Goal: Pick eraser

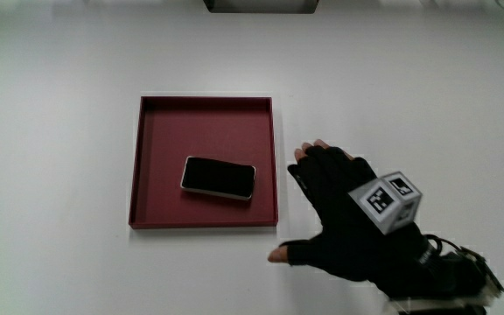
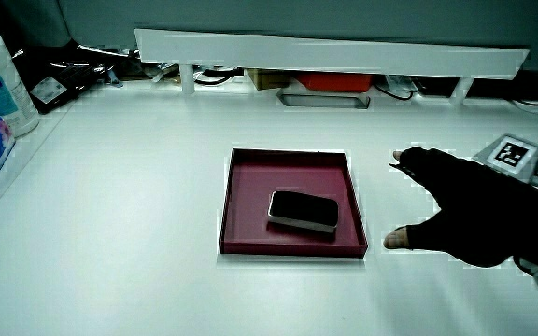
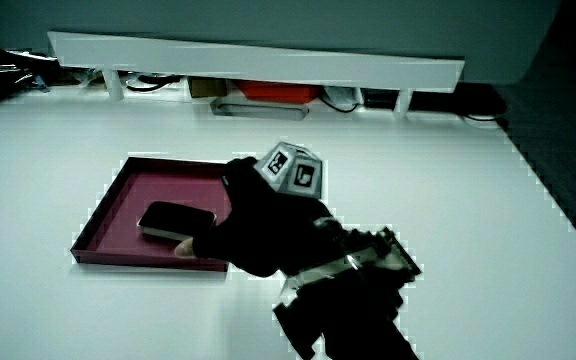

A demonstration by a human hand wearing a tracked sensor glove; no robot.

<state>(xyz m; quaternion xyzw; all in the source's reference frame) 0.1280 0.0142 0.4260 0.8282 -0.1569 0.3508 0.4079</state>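
"Where is the eraser?"

"On the white table [image 1: 59,175] sits a red tray [image 1: 204,103]. The eraser [image 1: 219,178] lies flat in it, long side pointing toward my hand [image 1: 339,206]."

"And your hand?"

"Just beside the tray, over the table. My fingers are spread, holding nothing."

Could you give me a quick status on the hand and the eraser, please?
Hand open, empty, beside the tray. Eraser lying flat in the tray, untouched. Nothing between hand and eraser but the tray's wall.
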